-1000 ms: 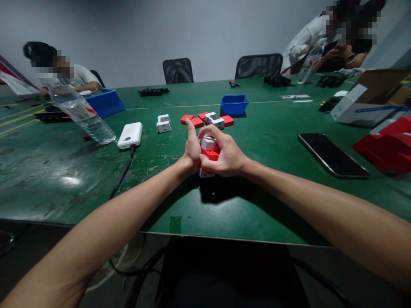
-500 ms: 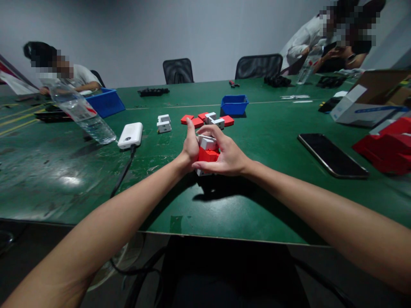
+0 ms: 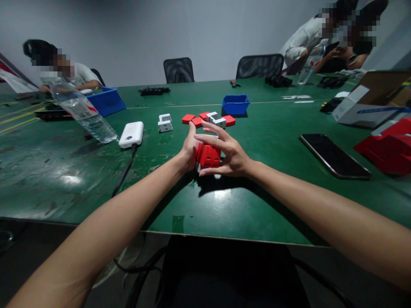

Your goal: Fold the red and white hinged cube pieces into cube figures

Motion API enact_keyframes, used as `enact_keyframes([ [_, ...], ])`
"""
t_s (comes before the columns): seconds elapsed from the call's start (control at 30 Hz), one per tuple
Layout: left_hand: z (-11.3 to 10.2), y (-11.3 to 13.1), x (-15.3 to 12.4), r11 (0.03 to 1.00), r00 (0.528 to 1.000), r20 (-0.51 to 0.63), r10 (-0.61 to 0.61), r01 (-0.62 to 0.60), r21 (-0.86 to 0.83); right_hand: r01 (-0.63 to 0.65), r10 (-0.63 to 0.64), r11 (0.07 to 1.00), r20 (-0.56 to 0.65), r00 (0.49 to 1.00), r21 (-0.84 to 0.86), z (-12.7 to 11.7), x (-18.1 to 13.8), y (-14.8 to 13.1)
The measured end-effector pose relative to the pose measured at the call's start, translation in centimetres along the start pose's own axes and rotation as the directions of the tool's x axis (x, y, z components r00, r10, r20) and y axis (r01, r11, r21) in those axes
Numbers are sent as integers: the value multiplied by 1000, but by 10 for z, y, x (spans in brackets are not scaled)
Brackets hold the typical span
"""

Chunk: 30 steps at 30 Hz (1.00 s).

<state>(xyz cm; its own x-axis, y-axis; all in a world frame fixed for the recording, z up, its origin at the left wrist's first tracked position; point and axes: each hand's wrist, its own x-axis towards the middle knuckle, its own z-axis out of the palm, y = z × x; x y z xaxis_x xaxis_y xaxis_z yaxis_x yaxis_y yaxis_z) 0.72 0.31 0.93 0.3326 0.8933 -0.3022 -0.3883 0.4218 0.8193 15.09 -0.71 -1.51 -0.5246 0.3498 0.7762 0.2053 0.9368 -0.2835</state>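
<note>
Both my hands meet over the middle of the green table (image 3: 96, 184) around a red and white block assembly (image 3: 208, 155). My left hand (image 3: 190, 149) presses against its left side with the thumb up. My right hand (image 3: 228, 153) cups it from the right, fingers curved over the top. The block's red face shows between my palms, with a little white at its base. Just beyond my hands lie several loose red and white pieces (image 3: 208, 119) and a separate white piece (image 3: 165, 122).
A small blue bin (image 3: 235, 104) stands behind the loose pieces. A white power bank (image 3: 131, 134) with a cable and a water bottle (image 3: 80, 112) lie at left. A black phone (image 3: 334, 155), red blocks (image 3: 388, 145) and a white box (image 3: 362, 107) are at right. Other people sit at the far corners.
The block has been turned between my hands: its white top piece no longer shows and a red face now points at me. My right fingers have spread out over it.
</note>
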Motion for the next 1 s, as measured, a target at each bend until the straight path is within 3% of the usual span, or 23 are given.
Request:
enact_keyframes([
  [0.17,-1,-1,4,999,997,-68,41,-43,-22,-21,21,998,-5,1000,60,1,3,-3],
  [0.33,-2,-2,8,997,999,39,9,-6,-80,7,-1,997,-69,998,76,3,6,-7],
  [0.77,-3,-7,3,994,987,121,106,-103,-28,-106,110,973,-7,994,207,4,1,-9],
  [0.9,-4,-4,5,1000,989,146,-14,16,-10,-200,213,917,-2,977,346,11,-1,-12],
  [1.0,-5,-1,3,1000,986,165,5,-1,-24,-317,338,870,11,941,378,14,0,-15],
])
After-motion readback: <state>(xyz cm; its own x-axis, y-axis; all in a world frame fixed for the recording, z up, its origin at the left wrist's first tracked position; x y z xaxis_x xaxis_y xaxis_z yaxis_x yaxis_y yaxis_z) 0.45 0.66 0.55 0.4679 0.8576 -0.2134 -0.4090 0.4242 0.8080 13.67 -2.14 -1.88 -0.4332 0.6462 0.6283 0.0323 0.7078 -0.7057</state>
